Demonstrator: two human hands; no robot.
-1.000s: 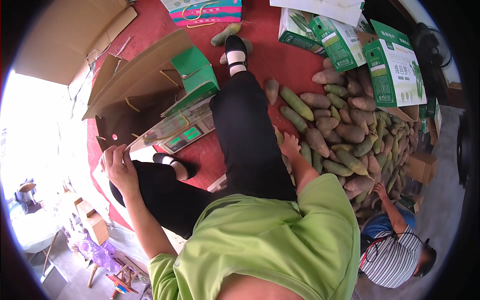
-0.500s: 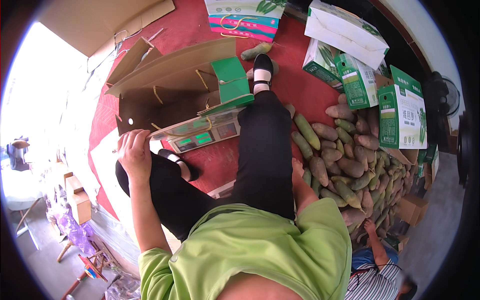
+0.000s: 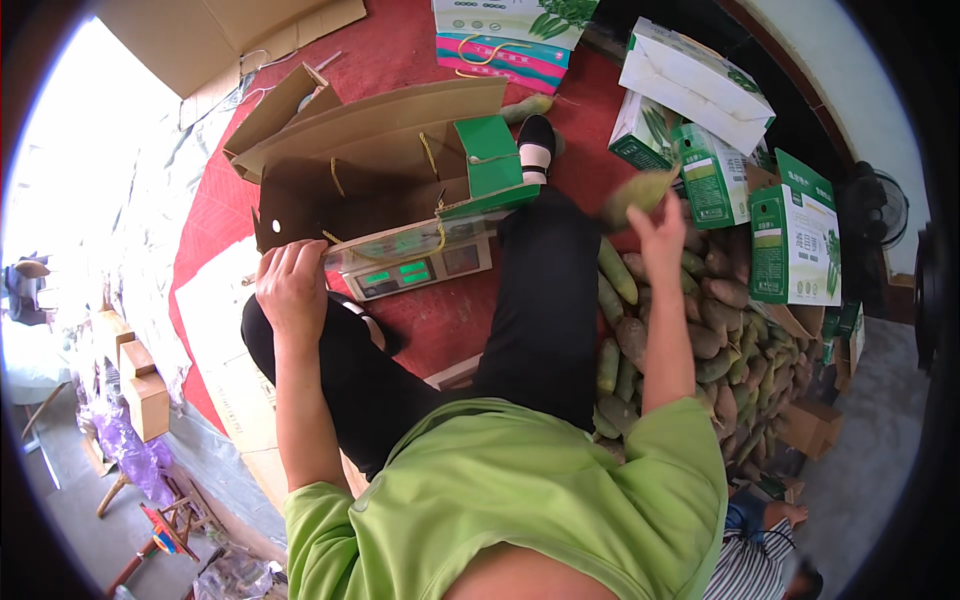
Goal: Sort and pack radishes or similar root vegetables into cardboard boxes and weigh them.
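My left hand (image 3: 292, 288) has its fingers hooked over the near edge of an open cardboard carton (image 3: 385, 125) with green flaps and yellow cord handles. The carton's visible inner part looks bare. It rests above a scale (image 3: 425, 272) with lit green displays. Out to the right, my right hand (image 3: 662, 238) is raised and closed on a green radish (image 3: 638, 195), slightly blurred by motion. The radish hangs above the near side of a large radish pile (image 3: 725, 340), to the right of my leg.
White-and-green printed cartons (image 3: 800, 240) stand beyond the pile. A pink-and-blue box (image 3: 500, 62) lies at the far side, near a loose radish (image 3: 525, 108). A striped-shirted co-worker (image 3: 750, 568) sits at the lower right. Purple plastic (image 3: 130, 440) lies at the left.
My right hand has come up from beside my thigh, out to the right, and now holds a radish. My left hand stays on the carton edge. The co-worker's hand has drawn back from the pile.
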